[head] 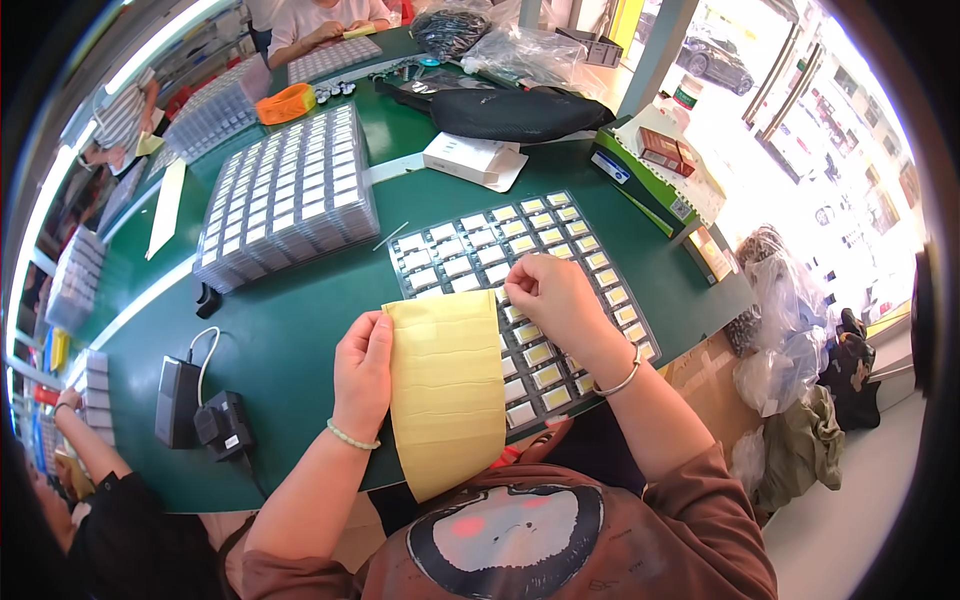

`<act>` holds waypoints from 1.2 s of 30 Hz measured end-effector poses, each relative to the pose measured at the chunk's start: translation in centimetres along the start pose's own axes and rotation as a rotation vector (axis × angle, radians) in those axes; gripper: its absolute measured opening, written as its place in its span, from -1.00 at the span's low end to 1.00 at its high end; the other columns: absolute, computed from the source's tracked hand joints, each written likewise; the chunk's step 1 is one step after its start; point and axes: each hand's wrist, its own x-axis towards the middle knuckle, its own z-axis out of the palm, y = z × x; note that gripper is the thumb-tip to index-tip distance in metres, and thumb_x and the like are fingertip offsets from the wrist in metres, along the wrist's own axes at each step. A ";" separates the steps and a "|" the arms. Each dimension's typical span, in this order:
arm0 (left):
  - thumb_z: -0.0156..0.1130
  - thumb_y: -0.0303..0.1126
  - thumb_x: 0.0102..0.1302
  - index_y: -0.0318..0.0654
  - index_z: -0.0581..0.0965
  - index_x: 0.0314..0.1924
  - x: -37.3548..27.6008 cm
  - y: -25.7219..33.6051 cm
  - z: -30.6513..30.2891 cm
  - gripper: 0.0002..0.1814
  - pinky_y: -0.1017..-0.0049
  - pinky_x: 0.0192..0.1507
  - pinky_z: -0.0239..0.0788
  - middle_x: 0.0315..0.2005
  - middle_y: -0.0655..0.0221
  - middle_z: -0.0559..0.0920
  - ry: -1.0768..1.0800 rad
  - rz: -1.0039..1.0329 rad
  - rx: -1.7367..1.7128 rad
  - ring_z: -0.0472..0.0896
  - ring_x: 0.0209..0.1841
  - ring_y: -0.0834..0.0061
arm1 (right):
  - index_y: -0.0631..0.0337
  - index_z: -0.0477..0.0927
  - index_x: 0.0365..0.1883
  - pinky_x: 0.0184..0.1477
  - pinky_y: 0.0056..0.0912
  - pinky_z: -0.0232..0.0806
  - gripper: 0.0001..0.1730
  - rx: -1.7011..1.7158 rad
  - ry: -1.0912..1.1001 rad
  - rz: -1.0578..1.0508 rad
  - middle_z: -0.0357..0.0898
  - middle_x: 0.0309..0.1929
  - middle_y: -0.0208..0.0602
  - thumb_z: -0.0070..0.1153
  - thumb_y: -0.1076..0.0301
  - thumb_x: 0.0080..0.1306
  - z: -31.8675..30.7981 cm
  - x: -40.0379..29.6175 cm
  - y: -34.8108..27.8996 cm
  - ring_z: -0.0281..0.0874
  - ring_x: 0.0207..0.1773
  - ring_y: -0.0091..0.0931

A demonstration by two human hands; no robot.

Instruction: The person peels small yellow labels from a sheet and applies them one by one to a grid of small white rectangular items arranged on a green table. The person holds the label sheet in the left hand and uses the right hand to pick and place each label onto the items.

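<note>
My left hand (pixel 363 367) grips the left edge of a yellow paper sheet (pixel 448 390), thumb on top. The sheet has several crosswise creases and covers the near left part of a clear plastic tray (pixel 517 315). Rows of small rectangular pieces lie in the tray; those at the right show yellow faces, while those at the left look white. My right hand (pixel 551 296) is over the tray beside the sheet's top right corner, thumb and index finger pinched together. Whether something small is between those fingertips cannot be told.
A tall stack of filled trays (pixel 289 195) stands at the back left. Black power adapters (pixel 225 427) with cables lie left of me. Behind the tray are a white carton (pixel 472 159), a black bag (pixel 517 112) and a green box (pixel 649 180). Other people sit across and to the left.
</note>
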 end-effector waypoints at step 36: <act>0.36 -0.53 0.35 -0.33 0.52 0.23 -1.1 3.6 -0.8 -0.54 0.64 -0.03 0.51 -0.08 0.40 0.67 -0.234 0.170 0.124 0.64 -0.10 0.66 | 0.28 0.67 0.08 -0.15 -0.62 0.44 -0.68 0.708 -0.023 0.006 0.68 -0.21 -0.42 0.28 0.50 0.35 0.4 -4.4 -6.1 0.58 -0.22 -0.69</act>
